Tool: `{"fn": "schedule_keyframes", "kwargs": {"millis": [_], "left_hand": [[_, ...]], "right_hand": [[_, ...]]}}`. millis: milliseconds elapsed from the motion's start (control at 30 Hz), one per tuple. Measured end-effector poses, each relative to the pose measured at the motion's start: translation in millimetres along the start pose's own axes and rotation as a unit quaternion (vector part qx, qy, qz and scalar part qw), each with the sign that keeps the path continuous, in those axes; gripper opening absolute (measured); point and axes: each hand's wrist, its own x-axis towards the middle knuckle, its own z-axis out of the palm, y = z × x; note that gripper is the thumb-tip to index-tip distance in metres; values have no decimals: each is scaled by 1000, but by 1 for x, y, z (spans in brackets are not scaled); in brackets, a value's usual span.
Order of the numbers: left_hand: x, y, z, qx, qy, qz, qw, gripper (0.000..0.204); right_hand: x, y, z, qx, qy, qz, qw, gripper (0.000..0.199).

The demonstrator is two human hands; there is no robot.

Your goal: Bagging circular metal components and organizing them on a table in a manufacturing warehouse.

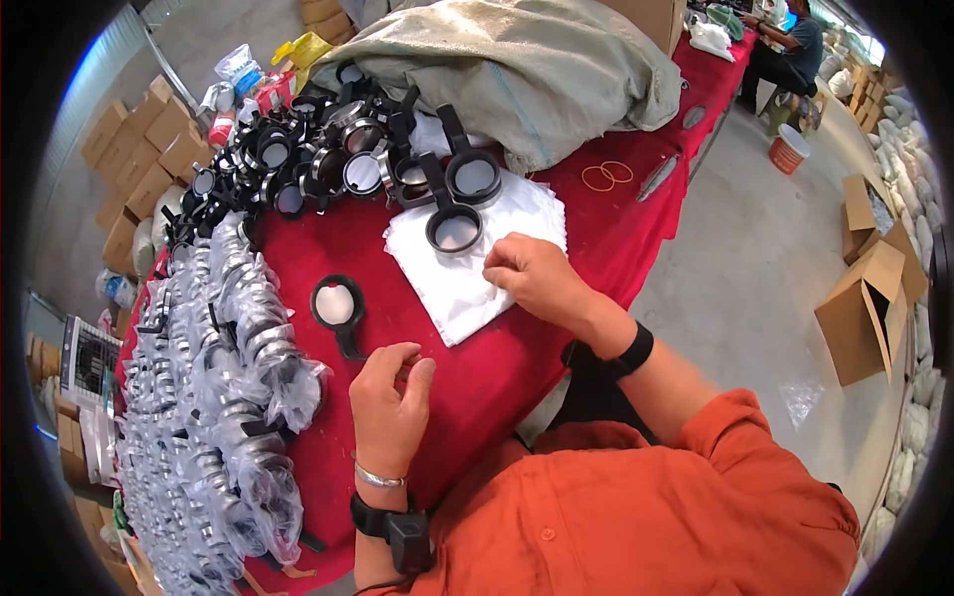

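My left hand (390, 402) is over the red cloth, fingers loosely curled and thumb apart, with nothing visible between them. Just beyond it lies a round black-framed piece with a handle (337, 302), like a hand magnifier with a pale disc; its handle end lies close to my fingers. My right hand (542, 281) is closed in a pinch over the right side of a stack of thin white sheets or bags (437, 293). What its fingertips grip, if anything, is hidden. Beyond it, a second black-framed piece (455, 228) and a third (472, 177) lie on the stack's far part.
Rows of similar metal-rimmed pieces in clear plastic (224, 397) cover the table's left. Behind is a heap of black pieces (288, 159) beside a grey-green woven sack (507, 74). Rubber bands (607, 177) lie on the red cloth (621, 223). An open carton (863, 313) stands on the floor.
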Motion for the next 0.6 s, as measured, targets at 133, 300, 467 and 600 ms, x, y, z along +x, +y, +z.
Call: {"fn": "schedule_keyframes", "kwargs": {"millis": [133, 300, 467, 600], "left_hand": [[-6, 1, 3, -30, -3, -27, 999, 15], [-12, 1, 2, -18, -15, 4, 1000, 14], [-19, -3, 2, -63, -12, -36, 997, 15], [-18, 2, 6, -98, -45, -52, 993, 15]], "right_hand": [[-22, -13, 29, -212, 170, -203, 941, 9], [-24, -7, 25, -208, 104, -110, 966, 6], [-14, 1, -1, 384, -12, 114, 916, 8], [-19, 3, 2, 353, -5, 89, 932, 8]]}}
